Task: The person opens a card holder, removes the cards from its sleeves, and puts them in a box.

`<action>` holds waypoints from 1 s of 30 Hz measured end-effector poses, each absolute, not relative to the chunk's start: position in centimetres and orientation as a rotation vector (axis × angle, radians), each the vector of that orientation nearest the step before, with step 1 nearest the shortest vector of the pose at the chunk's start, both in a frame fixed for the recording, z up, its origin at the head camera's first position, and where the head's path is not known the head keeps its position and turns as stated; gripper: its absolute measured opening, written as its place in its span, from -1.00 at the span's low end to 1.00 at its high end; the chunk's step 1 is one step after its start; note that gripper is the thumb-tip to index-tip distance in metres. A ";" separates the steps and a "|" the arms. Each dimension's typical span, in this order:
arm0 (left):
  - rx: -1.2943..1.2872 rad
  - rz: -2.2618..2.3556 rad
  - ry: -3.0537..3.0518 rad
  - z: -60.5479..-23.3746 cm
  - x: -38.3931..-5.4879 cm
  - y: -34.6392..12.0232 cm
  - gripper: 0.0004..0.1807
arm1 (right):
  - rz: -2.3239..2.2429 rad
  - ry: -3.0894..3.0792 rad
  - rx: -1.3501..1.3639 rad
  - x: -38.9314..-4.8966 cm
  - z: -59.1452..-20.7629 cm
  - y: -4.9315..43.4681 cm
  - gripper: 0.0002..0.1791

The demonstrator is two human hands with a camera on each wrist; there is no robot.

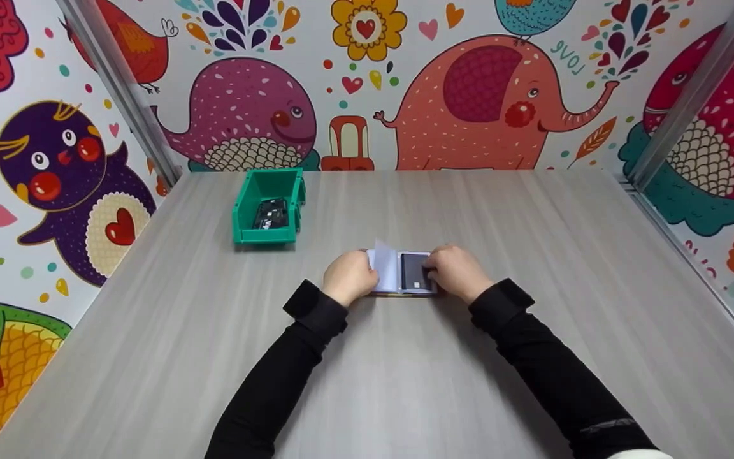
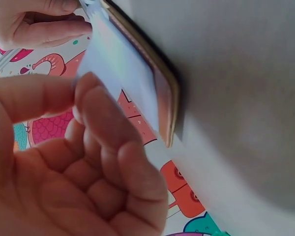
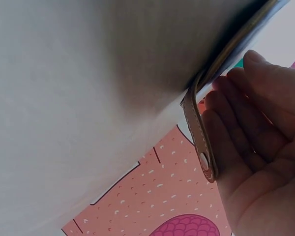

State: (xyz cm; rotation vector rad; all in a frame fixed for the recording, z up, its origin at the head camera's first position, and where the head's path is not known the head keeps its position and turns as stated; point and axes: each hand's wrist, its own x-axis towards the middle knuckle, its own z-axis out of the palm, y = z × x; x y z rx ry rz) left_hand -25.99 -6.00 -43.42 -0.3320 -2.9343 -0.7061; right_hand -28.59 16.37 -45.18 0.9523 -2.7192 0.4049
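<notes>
A brown card holder [image 2: 173,93] with plastic sleeves lies spread on the table. My left hand [image 1: 350,278] is at its left side, pinching a clear sleeve page [image 1: 385,270] between thumb and index finger; the page stands partly raised. A dark bank card [image 1: 415,273] with a small chip sits at the right half of the holder. Touching the card's right edge is my right hand [image 1: 459,271], thumb on the card side and fingers loosely bent. In the right wrist view, a brown snap strap [image 3: 200,135] sticks out beside those fingers.
A green bin [image 1: 265,236] holding black cards [image 1: 271,214] stands at the table's back left. Printed wall panels [image 1: 354,76] with cartoon animals border the grey wood-grain table [image 1: 571,255] at the back and sides. Metal posts [image 1: 126,95] rise at the back corners.
</notes>
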 end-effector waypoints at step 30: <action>-0.226 -0.526 -3.186 -43.9 -26.7 -6.1 -0.83 | 0.336 -2.796 0.899 -28.5 -44.9 16.0 -0.90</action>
